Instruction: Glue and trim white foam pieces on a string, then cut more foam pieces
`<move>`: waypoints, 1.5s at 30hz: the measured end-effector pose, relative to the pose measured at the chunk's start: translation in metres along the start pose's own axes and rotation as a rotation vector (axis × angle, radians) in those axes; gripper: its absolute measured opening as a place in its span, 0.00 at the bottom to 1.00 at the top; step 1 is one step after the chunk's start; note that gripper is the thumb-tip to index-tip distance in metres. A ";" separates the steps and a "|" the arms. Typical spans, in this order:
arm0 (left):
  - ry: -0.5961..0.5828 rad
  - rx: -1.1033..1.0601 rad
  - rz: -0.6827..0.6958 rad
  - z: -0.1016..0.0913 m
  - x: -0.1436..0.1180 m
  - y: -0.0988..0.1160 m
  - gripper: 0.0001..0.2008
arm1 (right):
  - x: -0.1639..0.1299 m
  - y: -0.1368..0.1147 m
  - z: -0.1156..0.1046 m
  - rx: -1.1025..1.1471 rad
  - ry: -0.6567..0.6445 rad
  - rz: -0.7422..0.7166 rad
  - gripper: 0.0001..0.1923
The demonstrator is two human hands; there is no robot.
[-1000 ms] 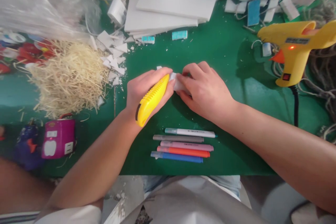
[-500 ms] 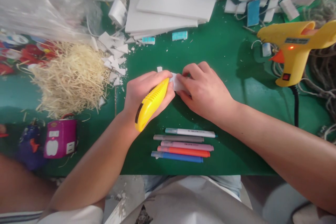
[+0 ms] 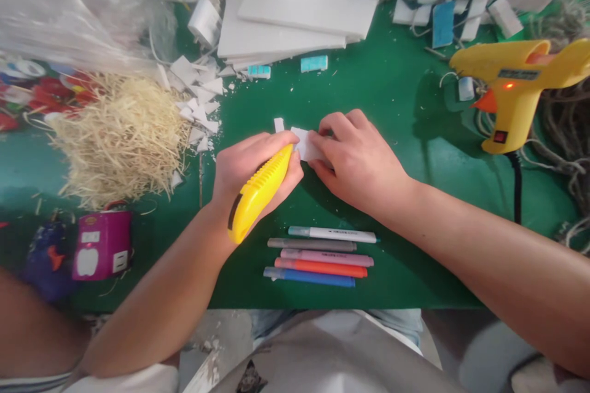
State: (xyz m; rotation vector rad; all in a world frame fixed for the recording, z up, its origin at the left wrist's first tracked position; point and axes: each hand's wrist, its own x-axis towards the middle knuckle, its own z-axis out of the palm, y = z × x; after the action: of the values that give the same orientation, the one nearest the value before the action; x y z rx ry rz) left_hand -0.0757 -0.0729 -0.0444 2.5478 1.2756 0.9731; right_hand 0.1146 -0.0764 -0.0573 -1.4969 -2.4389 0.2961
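Head view, craft table (image 3: pixel 396 92), green surface.

Item: left hand (image 3: pixel 251 166), clenched round a yellow knife (image 3: pixel 258 193); handle slanted back toward the wrist, front end at the near-left edge of a small white foam piece (image 3: pixel 304 142). Blade itself not visible.

Item: right hand (image 3: pixel 357 159), fingers pressed flat on the foam piece, pinning it to the table in the middle of the work area; fingertips lay just beside the knife's front end.

Item: small white offcut (image 3: pixel 278 124), just behind the knife tip.

Item: five markers (image 3: pixel 322 252), side by side, near the table's front edge.

Item: glue gun (image 3: pixel 511 89), yellow, indicator lit, standing at the right, well apart from both hands.

Item: foam sheets (image 3: pixel 295 12), stacked at the back; straw pile (image 3: pixel 120 135) and white scraps (image 3: pixel 198 98) at the left.

Risks, as judged: the pinning fingers sat so close to the cutting end that a slip could have nicked them; the foam piece, being small, could have skidded under uneven pressure and cut crooked; the lit glue gun could have burned a forearm reaching right.
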 end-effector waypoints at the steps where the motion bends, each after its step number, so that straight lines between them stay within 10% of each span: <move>1: 0.002 -0.002 0.003 0.000 0.000 0.000 0.08 | 0.000 0.000 0.000 -0.004 -0.003 0.002 0.16; 16: 0.137 -0.095 -0.100 0.006 -0.003 -0.002 0.07 | 0.000 0.002 0.000 -0.012 -0.009 -0.026 0.17; 45: 0.012 0.030 0.004 0.002 0.001 -0.004 0.06 | 0.002 -0.002 -0.001 -0.016 -0.020 0.009 0.17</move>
State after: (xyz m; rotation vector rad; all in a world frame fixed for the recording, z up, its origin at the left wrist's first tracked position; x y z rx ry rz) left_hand -0.0764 -0.0693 -0.0467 2.5713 1.2986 0.9789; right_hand 0.1129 -0.0757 -0.0553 -1.5191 -2.4559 0.2959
